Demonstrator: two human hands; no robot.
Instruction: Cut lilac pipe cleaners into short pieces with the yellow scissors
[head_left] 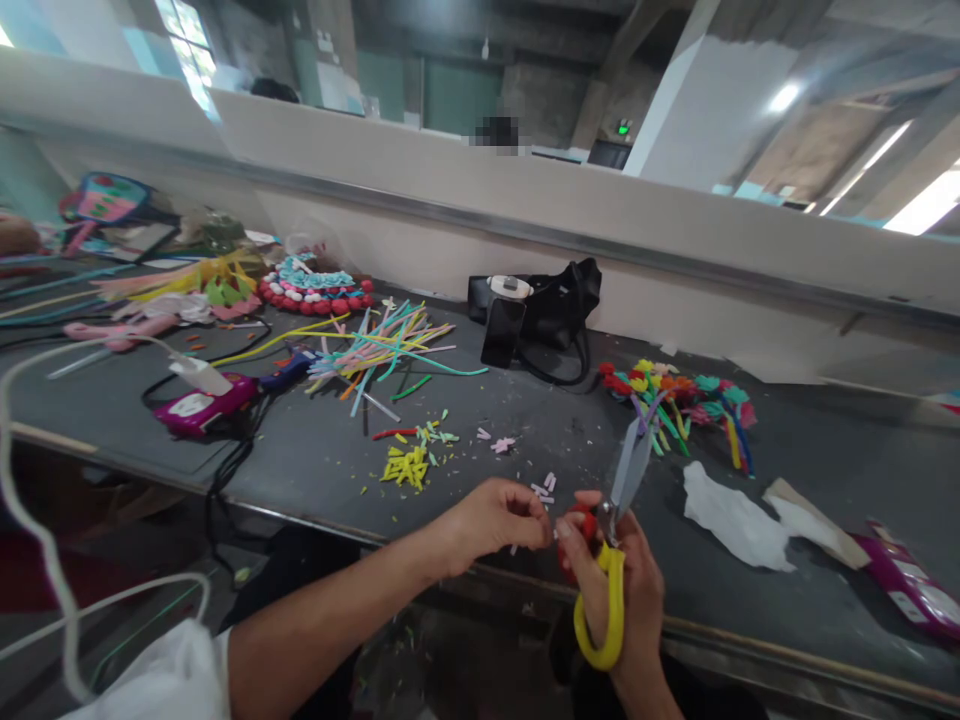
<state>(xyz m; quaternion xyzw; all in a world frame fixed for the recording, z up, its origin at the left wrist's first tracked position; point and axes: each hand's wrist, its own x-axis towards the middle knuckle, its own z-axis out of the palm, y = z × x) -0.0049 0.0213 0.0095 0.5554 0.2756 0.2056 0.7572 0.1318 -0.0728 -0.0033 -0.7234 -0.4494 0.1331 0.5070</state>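
My right hand (639,585) is closed around scissors (631,468) with yellow and red handles, their blades pointing up and away over the table. Beside it, my left hand (502,515) is pinched at the table's front edge, close to the thumb of my right hand. What its fingertips hold, if anything, is too small to make out. Short pale pink cut pieces (544,488) lie just beyond the fingers. Farther left is a pile of yellow cut pieces (405,467), with pale green bits (439,434) around it.
Long coloured pipe-cleaner-like stems (386,345) lie in a heap behind. A purple glue gun (206,405) with cables sits left. A phone (502,333) leans on a black bag (559,310). Coloured flowers (686,395), white tissue (731,520) and another purple device (911,580) are right.
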